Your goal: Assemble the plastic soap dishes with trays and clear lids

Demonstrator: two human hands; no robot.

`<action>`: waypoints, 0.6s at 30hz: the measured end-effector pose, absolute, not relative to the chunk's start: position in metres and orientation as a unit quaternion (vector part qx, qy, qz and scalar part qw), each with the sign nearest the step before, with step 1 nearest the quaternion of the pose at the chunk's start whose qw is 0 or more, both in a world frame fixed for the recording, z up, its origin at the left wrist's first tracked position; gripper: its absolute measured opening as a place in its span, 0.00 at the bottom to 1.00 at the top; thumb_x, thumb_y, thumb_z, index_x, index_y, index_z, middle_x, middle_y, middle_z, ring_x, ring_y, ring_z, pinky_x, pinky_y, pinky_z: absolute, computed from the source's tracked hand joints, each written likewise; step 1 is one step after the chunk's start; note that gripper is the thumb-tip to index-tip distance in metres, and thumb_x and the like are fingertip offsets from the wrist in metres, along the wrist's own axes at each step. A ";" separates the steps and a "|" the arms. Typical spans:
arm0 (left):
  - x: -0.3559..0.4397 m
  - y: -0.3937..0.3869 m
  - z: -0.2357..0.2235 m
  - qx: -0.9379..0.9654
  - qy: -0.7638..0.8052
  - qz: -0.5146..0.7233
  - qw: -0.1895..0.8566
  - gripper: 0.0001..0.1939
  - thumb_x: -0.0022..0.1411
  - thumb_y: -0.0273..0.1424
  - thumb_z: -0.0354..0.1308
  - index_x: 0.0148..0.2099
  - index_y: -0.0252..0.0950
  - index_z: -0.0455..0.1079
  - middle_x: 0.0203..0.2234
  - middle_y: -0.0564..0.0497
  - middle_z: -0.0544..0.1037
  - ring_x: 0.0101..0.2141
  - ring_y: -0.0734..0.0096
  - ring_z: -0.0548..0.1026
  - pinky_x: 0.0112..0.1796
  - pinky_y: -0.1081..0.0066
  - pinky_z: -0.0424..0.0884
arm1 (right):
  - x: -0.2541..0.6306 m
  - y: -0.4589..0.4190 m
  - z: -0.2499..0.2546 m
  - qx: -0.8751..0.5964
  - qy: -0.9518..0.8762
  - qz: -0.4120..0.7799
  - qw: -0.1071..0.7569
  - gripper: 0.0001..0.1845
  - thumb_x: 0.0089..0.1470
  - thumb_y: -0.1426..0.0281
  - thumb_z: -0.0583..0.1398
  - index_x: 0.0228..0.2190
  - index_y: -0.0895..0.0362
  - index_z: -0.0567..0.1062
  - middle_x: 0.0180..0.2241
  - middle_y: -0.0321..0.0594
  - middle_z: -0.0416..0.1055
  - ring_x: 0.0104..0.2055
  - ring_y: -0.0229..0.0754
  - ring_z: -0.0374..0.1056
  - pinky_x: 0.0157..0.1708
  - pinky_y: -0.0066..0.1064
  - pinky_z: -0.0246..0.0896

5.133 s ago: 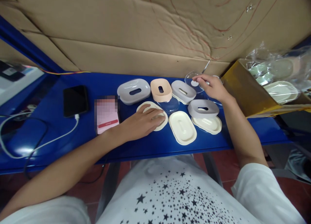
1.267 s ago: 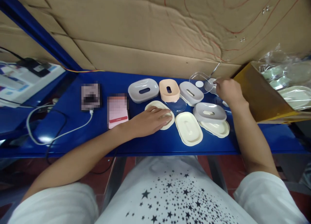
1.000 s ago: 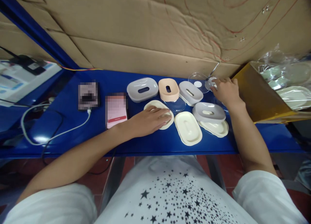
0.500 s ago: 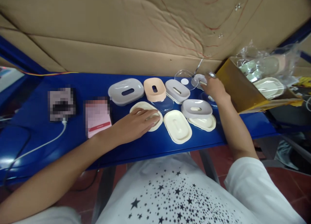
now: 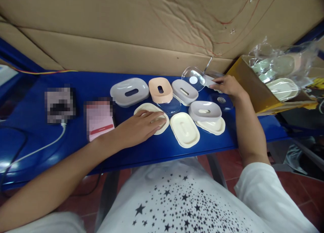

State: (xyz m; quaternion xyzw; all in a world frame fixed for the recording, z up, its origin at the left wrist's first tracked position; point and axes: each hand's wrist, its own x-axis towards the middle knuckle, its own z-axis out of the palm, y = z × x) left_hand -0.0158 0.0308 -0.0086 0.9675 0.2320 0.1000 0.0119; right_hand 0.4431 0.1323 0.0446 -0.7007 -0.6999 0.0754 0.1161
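Left hand [image 5: 145, 126] palm down on the left cream tray [image 5: 152, 107], fingers a little apart, laid over it, not wrapped around it. That tray lies on the blue table [image 5: 141, 155], left of the middle cream tray [image 5: 184, 130] and near side of the small clear lid [image 5: 169, 106].

Right hand [image 5: 227, 86] reaches to the far right, fingertips on a pale grey part [image 5: 209, 81]. Cannot tell if thumb and fingers clamp it or only touch; the hand covers much of it. The part sits just right of the stickered clear lid [image 5: 193, 73], left of the carton [image 5: 243, 88].

Far row, left to right: wide grey shell [image 5: 117, 93], peach shell [image 5: 162, 97], small grey shell [image 5: 188, 99], all with oval slots. Near right, another slotted grey shell [image 5: 205, 116] partly overlaps the right cream tray [image 5: 215, 126]. A second clear lid [image 5: 225, 105] lies to its right, below the right wrist.

Carton is open, clear wrapping inside and over the top. Left side: pink-screened phone [image 5: 100, 120] beside the left forearm, blurred-out device [image 5: 60, 105] further left, white cable plugged in at its near edge.
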 end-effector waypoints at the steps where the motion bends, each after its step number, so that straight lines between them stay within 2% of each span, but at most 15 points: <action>1: -0.016 0.031 -0.008 0.967 0.231 0.101 0.015 0.20 0.84 0.31 0.43 0.67 0.37 0.72 0.70 0.39 0.73 0.62 0.47 0.77 0.62 0.47 0.72 | 0.443 0.131 0.047 -0.699 -0.698 0.094 0.120 0.26 0.59 0.50 0.69 0.51 0.54 0.87 0.45 0.41 0.86 0.49 0.56 0.81 0.52 0.42 0.74; 4: -0.014 0.031 -0.006 0.968 0.229 0.101 0.023 0.20 0.84 0.31 0.44 0.66 0.37 0.72 0.69 0.39 0.73 0.63 0.48 0.77 0.62 0.48 0.72 | 0.438 0.124 0.056 -0.690 -0.701 0.116 0.137 0.23 0.60 0.52 0.69 0.48 0.54 0.88 0.44 0.40 0.87 0.47 0.55 0.81 0.48 0.40 0.75; 8: -0.012 0.030 -0.004 0.967 0.233 0.097 0.023 0.19 0.84 0.31 0.44 0.64 0.38 0.73 0.67 0.40 0.75 0.61 0.50 0.78 0.61 0.50 0.72 | 0.413 0.102 0.066 -0.698 -0.689 -0.002 0.196 0.24 0.65 0.58 0.64 0.56 0.58 0.83 0.54 0.54 0.83 0.56 0.61 0.78 0.59 0.50 0.70; 10: -0.011 0.030 -0.004 0.967 0.235 0.093 0.021 0.18 0.83 0.30 0.45 0.63 0.38 0.73 0.67 0.40 0.75 0.61 0.50 0.78 0.61 0.50 0.72 | 0.386 0.087 0.062 -0.662 -0.711 -0.051 0.231 0.25 0.69 0.58 0.60 0.59 0.58 0.81 0.58 0.56 0.81 0.61 0.63 0.74 0.63 0.54 0.66; 11: -0.011 0.030 -0.003 0.967 0.236 0.091 0.021 0.18 0.83 0.30 0.45 0.64 0.38 0.73 0.67 0.40 0.75 0.61 0.50 0.78 0.61 0.51 0.72 | 0.371 0.080 0.057 -0.629 -0.738 -0.056 0.238 0.25 0.71 0.57 0.57 0.59 0.56 0.81 0.58 0.54 0.81 0.61 0.62 0.74 0.63 0.54 0.66; 14: -0.012 0.029 -0.003 0.967 0.239 0.088 0.022 0.18 0.83 0.30 0.46 0.65 0.39 0.72 0.67 0.40 0.75 0.61 0.50 0.78 0.61 0.51 0.72 | 0.328 0.068 0.038 -0.540 -0.826 0.004 0.163 0.25 0.72 0.53 0.58 0.60 0.53 0.79 0.60 0.49 0.80 0.62 0.62 0.74 0.63 0.57 0.65; 16: -0.012 0.029 -0.002 0.967 0.239 0.085 0.025 0.18 0.83 0.30 0.45 0.65 0.38 0.72 0.67 0.40 0.75 0.60 0.50 0.79 0.60 0.51 0.72 | 0.315 0.069 0.027 -0.538 -0.836 0.021 0.111 0.25 0.70 0.55 0.60 0.61 0.54 0.79 0.61 0.51 0.79 0.62 0.64 0.74 0.62 0.58 0.64; 18: -0.012 0.029 -0.002 0.967 0.239 0.085 0.027 0.19 0.83 0.30 0.45 0.65 0.37 0.72 0.67 0.39 0.74 0.60 0.49 0.79 0.60 0.49 0.73 | 0.318 0.074 0.024 -0.566 -0.817 0.019 0.104 0.23 0.69 0.58 0.60 0.58 0.56 0.80 0.57 0.52 0.82 0.58 0.63 0.76 0.59 0.54 0.66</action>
